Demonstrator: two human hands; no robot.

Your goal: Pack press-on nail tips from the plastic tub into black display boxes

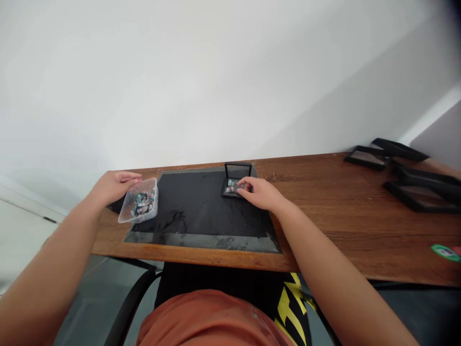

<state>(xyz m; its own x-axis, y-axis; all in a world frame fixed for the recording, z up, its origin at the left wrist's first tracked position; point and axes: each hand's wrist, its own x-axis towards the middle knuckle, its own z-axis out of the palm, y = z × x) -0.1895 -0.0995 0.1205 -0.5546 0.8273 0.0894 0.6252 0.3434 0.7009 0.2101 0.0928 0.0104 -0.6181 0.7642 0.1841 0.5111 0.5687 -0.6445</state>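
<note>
I see the right hand [254, 192] half curled over the right far corner of the black rectangular mat [205, 211], fingertips down at the small black-framed case [227, 194]; I can't tell whether they pinch anything. The case sits on that corner, its see-through upper frame standing up, rounded green and pale pieces [230, 183] in its base. I judge it light and stiff, the clear panel scratchable, best held by its side rims; the pieces look hard and slippery. At the mat's left edge, the left hand [124, 181] bunches its fingers by the rim of the clear plastic tub [155, 204]; its hold is unclear. The tub probably flexes. Beyond the mat, the white wall [223, 86] limits reach; the brown wooden bench [317, 206] gives room rightward, its near edge close below the mat.
</note>
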